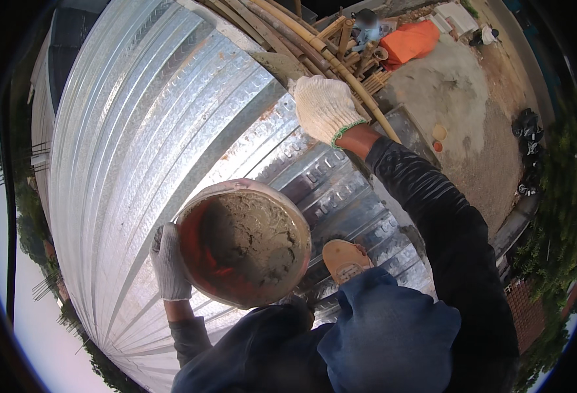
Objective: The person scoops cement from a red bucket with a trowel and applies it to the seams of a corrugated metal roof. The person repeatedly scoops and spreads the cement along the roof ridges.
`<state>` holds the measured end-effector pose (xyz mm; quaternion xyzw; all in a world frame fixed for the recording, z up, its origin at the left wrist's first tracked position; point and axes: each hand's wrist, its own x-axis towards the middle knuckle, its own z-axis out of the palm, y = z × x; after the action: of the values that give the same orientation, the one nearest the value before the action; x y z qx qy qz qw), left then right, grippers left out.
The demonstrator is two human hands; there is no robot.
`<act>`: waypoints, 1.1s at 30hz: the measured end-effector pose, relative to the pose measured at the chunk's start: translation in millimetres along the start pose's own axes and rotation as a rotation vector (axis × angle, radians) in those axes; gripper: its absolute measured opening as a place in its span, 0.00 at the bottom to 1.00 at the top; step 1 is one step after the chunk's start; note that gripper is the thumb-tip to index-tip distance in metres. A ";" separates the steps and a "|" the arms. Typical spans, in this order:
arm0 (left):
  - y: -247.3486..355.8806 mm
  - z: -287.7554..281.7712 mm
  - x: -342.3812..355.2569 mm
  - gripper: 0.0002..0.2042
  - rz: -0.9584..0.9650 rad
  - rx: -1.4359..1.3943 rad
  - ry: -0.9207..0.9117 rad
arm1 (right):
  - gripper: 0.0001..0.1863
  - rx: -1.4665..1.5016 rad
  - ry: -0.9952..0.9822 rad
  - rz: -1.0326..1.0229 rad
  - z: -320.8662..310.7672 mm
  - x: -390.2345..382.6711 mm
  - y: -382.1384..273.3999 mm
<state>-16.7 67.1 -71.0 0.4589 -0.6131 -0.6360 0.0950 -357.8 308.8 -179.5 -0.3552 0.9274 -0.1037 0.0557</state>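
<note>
A round bucket (303, 226), its inside reddish, is tilted in front of my legs and holds wet grey mortar (252, 226). My left hand (170, 262), in a pale knitted glove, is closed on the bucket's left rim. My right hand (326, 108), gloved in white with a green cuff edge, reaches forward to the far edge of the metal decking. It is closed on a trowel (279, 65) whose blade is smeared with mortar; the handle is hidden in the glove. The blade lies close to the decking's edge, but contact cannot be made out.
Ribbed shiny metal decking (190, 124) spreads under me and to the left. My tan shoe (346, 259) stands on it. Bamboo poles (360, 92) run along the right edge. Far below are a person (367, 31), an orange tarp (413, 42) and concrete ground (452, 98).
</note>
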 end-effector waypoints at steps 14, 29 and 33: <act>-7.5 -10.1 -3.3 0.16 -0.003 -0.017 0.015 | 0.13 -0.022 0.051 0.072 12.7 -5.4 -20.3; -0.8 -9.2 4.7 0.15 0.016 0.007 -0.040 | 0.14 0.248 -0.126 0.070 -9.1 0.8 9.9; 3.3 12.4 2.9 0.15 -0.011 0.007 -0.004 | 0.11 0.198 -0.079 0.146 3.0 11.4 12.0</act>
<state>-28.4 73.0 -71.7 0.4616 -0.6129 -0.6352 0.0887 -373.4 309.4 -185.5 -0.2835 0.9330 -0.1764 0.1343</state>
